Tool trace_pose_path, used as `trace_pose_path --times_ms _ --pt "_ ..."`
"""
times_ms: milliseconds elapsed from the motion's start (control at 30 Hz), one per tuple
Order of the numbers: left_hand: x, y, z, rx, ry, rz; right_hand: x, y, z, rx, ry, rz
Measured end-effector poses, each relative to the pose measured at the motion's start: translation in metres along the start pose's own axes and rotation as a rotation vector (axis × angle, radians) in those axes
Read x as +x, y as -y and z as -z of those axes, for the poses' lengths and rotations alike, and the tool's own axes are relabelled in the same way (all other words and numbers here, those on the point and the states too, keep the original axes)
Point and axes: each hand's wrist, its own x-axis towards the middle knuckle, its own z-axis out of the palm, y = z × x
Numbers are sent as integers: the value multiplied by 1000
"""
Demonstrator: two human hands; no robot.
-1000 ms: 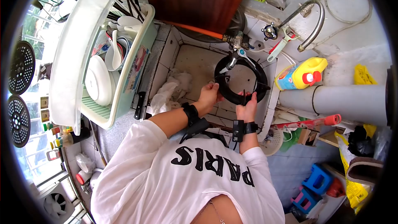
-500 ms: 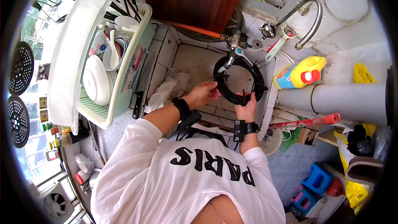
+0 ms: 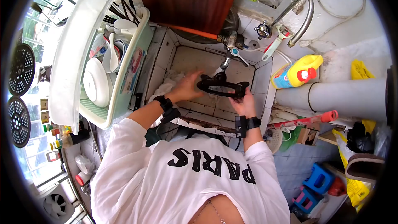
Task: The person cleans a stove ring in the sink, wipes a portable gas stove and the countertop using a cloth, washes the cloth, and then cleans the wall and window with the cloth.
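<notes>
Black pan-support ring [image 3: 220,93] held tilted beneath the tap [image 3: 234,51], over the tiled sink [image 3: 195,60].
The right hand [image 3: 245,104] grips its right end; the left hand [image 3: 186,87] hovers open by the opposite rim, contact unclear. Positioning it seems the step; the next move calls for steady right-hand support.

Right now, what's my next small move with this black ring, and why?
I'd probably settle the left hand firmly on the left side of the black ring. The right hand has a grip on its right side, the ring is tilted by the tap, and the left hand is blurred, its contact unclear. A second grip would likely steady it.
</notes>
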Motion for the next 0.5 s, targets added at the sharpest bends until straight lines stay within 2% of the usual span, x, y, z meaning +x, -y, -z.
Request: trace_pose_path --times_ms 33,67,100,167,200,267,300,367,400,467,500 --pt "7 -8 15 51 222 -75 1 -2 -2 -189 55 -6" --pt "11 -13 24 104 442 -150 3 -4 -6 -187 59 -6" --pt "11 -13 24 107 440 -151 -1 -9 -17 -101 85 -43" --pt "6 -16 25 -47 608 135 -2 -9 -34 -13 136 -120" --pt "5 -20 27 -42 603 136 -3 -9 -41 -15 142 -123" --pt "3 -28 31 -306 498 238 -4 -11 -52 -49 274 -85" --pt "1 -21 28 -305 498 238 -1 -13 -53 -52 313 -106" --pt "-6 -3 19 -372 480 420 4 -16 -51 -91 330 -72" --pt "-6 -5 21 -370 478 423 8 -20 -51 -131 348 -38" --pt "-4 -11 23 -381 533 608 15 -28 -50 -170 301 20" --pt "-7 -9 20 -379 535 609 6 -28 -55 -299 247 59"
